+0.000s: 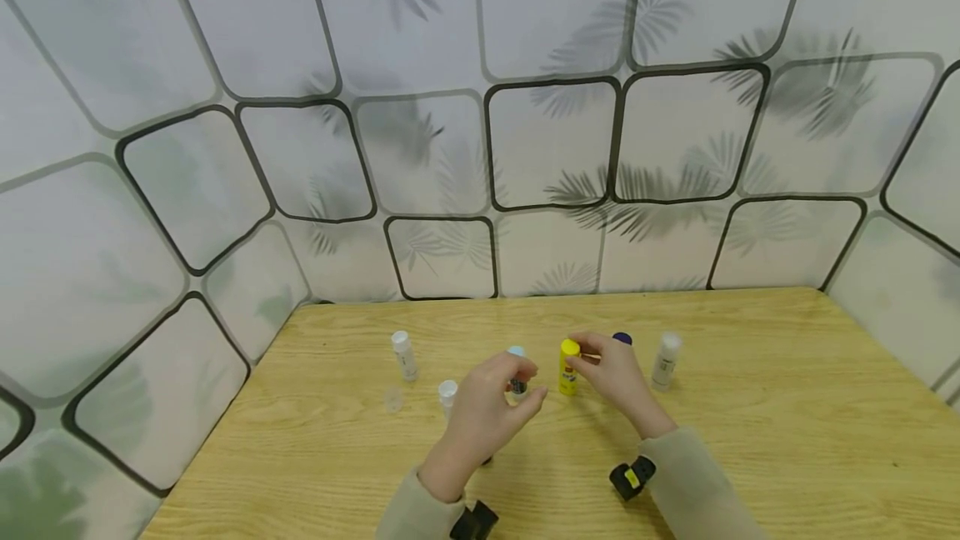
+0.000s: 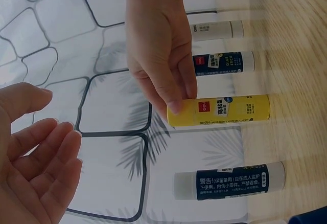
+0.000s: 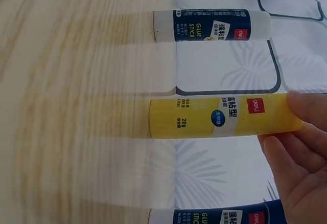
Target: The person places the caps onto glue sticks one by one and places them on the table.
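My right hand (image 1: 618, 375) pinches the top of a yellow glue stick (image 1: 568, 375), which stands upright on the wooden table; its label shows in the right wrist view. To its left is a navy-labelled glue stick (image 2: 232, 181) with a pale blue cap, partly hidden in the head view by my left hand (image 1: 486, 408). That left hand hovers with thumb and fingers apart, nothing between them. Beyond the right hand stands a dark-blue-capped glue stick (image 1: 622, 338), mostly covered. Right of it is a white glue stick (image 1: 665, 362).
On the left stand a white glue stick (image 1: 405, 357) and another white-capped stick (image 1: 447, 391), half hidden by the left hand. A small translucent round piece (image 1: 393, 399) lies nearby. A patterned curtain (image 1: 551, 252) rises behind the table (image 1: 787, 407).
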`<state>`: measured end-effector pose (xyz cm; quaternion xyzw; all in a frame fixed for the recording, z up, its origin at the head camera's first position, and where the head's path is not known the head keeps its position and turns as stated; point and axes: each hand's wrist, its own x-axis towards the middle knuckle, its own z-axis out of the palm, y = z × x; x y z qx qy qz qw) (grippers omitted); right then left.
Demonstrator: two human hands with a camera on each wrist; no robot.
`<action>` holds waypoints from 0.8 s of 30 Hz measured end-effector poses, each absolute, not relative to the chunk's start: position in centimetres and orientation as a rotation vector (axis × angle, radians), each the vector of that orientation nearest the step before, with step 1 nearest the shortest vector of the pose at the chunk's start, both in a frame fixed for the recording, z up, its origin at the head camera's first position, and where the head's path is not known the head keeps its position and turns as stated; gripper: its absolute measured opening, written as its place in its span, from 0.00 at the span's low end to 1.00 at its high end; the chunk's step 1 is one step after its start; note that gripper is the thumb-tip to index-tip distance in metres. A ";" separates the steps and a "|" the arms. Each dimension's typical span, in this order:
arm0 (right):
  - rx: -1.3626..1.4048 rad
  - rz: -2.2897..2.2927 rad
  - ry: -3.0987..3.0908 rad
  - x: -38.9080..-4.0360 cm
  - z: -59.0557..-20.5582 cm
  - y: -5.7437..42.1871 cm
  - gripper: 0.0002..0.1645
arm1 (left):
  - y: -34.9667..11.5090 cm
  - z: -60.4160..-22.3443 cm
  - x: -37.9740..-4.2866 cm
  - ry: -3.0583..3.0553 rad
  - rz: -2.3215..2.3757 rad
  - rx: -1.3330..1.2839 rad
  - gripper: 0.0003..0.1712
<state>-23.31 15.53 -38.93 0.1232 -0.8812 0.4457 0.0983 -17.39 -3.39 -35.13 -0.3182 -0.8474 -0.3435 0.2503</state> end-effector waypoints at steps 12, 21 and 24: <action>0.369 1.280 -2.620 -23.6 -39.2 15.5 0.22 | -3.3 -35.1 -17.4 -2.309 -0.939 -0.860 0.08; 0.355 1.312 -2.620 -23.5 -39.1 15.7 0.24 | -3.3 -35.0 -17.4 -2.322 -0.940 -0.856 0.07; 0.349 1.317 -2.614 -23.5 -39.0 15.8 0.23 | -3.3 -35.0 -17.4 -2.324 -0.943 -0.860 0.07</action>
